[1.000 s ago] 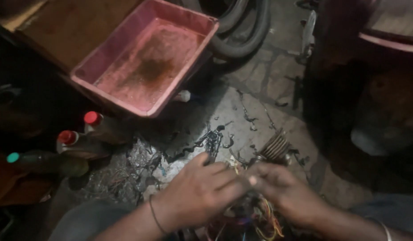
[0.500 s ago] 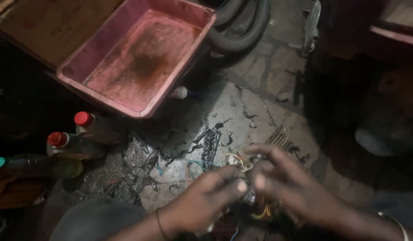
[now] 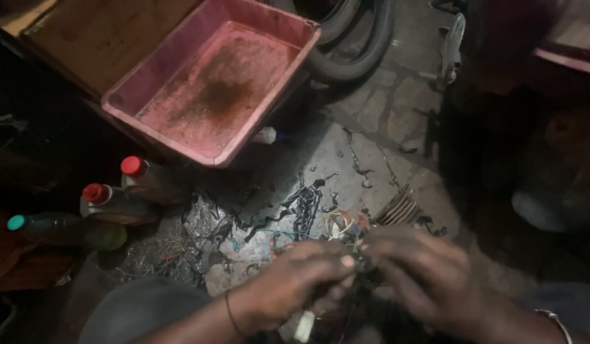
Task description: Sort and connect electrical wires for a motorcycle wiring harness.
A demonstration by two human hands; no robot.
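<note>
Pink plastic tub (image 3: 180, 114) sits up top, empty but w/ a brown rusty stain across its floor, resting partly on a brown board (image 3: 97, 38). Lower down, both hands meet over a tangle of wires (image 3: 346, 229) on the grimy stone floor (image 3: 371, 159). Left hand (image 3: 295, 280) is curled closed, fingertips pinched on a small dark part right where the 2 hands touch; right hand (image 3: 429, 274) is blurry, fingers bent around the same bit, so it looks closed on it too, tho can't make out exactly what the piece is. Thin bracelet on the left wrist, a metal one on the right. Just past the fingers there's a small ribbed metal piece (image 3: 397, 207). Off to the left, 3 bottles (image 3: 116, 204) lying near each other: 2 w/ red caps, 1 w/ a teal cap. Black rubber tyre (image 3: 352, 44) curves behind the tub.
</note>
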